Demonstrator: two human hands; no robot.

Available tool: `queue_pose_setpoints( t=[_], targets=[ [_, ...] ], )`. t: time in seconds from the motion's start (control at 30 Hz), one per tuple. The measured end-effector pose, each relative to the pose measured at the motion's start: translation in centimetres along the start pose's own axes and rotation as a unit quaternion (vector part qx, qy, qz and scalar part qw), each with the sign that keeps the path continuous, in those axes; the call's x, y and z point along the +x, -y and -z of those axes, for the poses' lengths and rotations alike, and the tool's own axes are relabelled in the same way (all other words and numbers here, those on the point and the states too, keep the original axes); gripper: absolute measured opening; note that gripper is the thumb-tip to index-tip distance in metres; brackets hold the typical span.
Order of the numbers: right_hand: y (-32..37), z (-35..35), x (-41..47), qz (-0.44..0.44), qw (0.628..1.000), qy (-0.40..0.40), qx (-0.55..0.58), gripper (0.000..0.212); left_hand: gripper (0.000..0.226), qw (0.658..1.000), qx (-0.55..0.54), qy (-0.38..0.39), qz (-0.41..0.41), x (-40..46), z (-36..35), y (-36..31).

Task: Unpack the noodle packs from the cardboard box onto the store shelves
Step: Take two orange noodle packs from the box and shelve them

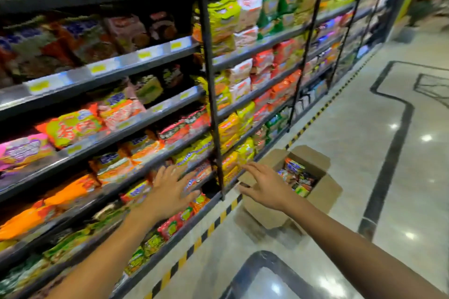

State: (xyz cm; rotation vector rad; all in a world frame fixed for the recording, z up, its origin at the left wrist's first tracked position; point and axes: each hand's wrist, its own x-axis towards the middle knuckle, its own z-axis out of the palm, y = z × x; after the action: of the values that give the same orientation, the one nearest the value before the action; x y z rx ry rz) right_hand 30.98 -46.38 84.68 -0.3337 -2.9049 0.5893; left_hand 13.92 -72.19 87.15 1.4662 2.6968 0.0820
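An open cardboard box (323, 192) stands on the floor beside the shelving, with several colourful noodle packs (297, 177) inside. My left hand (170, 189) is stretched out with spread fingers in front of the low shelves (170, 155), over orange and red noodle packs (196, 175); it holds nothing. My right hand (264, 185) reaches with straight, spread fingers toward the near left flap of the box, also empty. Both forearms come in from the bottom of the head view.
Tall black metal shelving (209, 56) full of noodle packs runs along the left and recedes to the far right. A yellow-black striped strip (194, 245) marks its base. Glossy tiled floor (364, 153) with dark inlay lines lies to the right.
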Motion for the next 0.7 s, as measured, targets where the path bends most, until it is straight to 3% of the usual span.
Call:
queue_pose_setpoints(
  t=[0.1,0.33,0.43,0.7],
  targets=[
    [-7.1,2.7,-3.8,-0.045,0.999,0.018,0.001,0.073,0.113,0.999,-0.011,0.012,-0.038,4.9,-1.7,-7.6],
    [-20.9,7.2,-10.2,-0.118,0.993,0.011,-0.011,0.074,0.093,0.992,-0.043,0.057,-0.099,13.5,-7.7,-20.8],
    [-24.8,8.0,-10.9,-0.130,0.991,0.003,-0.011,0.074,0.077,0.990,-0.046,0.081,-0.107,16.0,-9.2,-24.0],
    [-33.3,6.9,-9.3,-0.153,0.988,0.024,0.007,0.072,0.084,0.986,-0.070,0.090,-0.122,23.6,-14.0,-27.8]
  ],
)
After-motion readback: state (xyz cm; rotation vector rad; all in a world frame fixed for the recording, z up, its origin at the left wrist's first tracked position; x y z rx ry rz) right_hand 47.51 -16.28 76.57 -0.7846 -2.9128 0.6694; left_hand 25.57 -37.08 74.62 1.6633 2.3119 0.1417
